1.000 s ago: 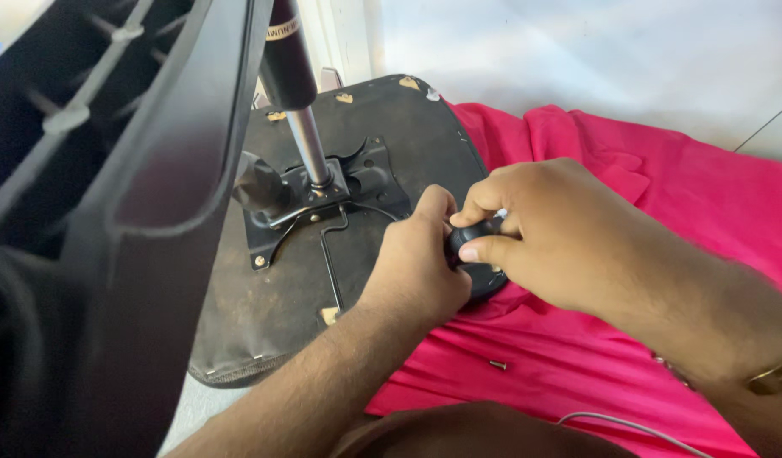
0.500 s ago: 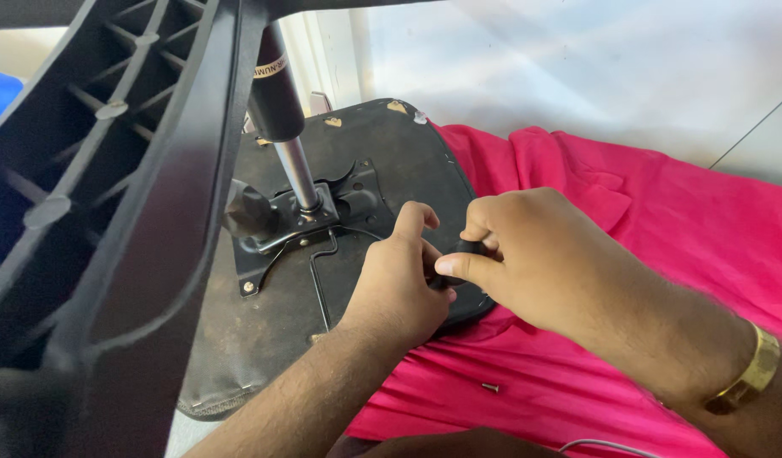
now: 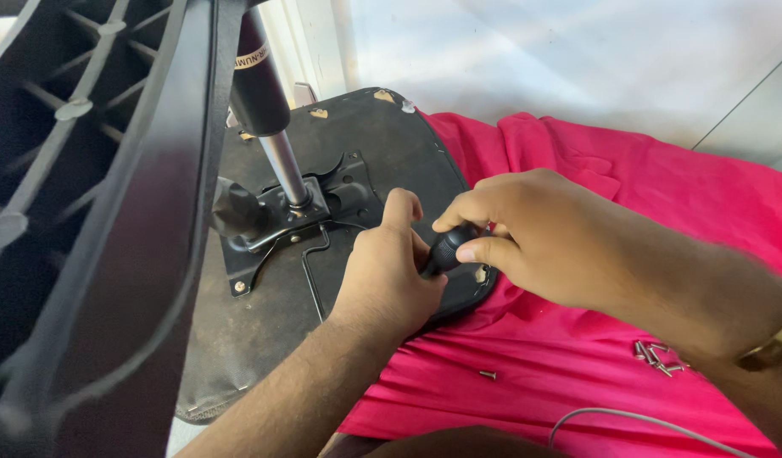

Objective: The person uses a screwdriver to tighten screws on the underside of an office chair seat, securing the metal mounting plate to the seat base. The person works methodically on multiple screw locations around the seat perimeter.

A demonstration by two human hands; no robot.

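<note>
Since earlier frame: both hands slid slightly toward frame centre, view tilted a bit, wrist w/ gold band now nearly cut off at right edge. Right hand (image 3: 535, 233) in centre-right, fingers curled closed round a black screwdriver handle (image 3: 446, 248); thumb + index pinch the handle end. Tool tip hidden behind left hand, can't tell what it meets. Left hand (image 3: 387, 280) at centre, fingers bent down loosely on the seat underside, touching the handle side; can't tell if it grips anything, palm side hidden. Upturned chair seat (image 3: 264, 331) = black, lies centre-left, partly on a red cloth (image 3: 645, 187) that fills right half. Metal mounting plate (image 3: 323, 199) bolted to seat, above left of the hands, w/ gas lift cylinder (image 3: 268, 110) rising to upper left. Black knob (image 3: 231, 209) just left of plate. Chair base (image 3: 86, 212), black plastic, blurred, covers left third. Loose screw (image 3: 488, 374) on cloth lower centre; small screw pile (image 3: 658, 356) lower right. Grey cable (image 3: 628, 416) at bottom right.
</note>
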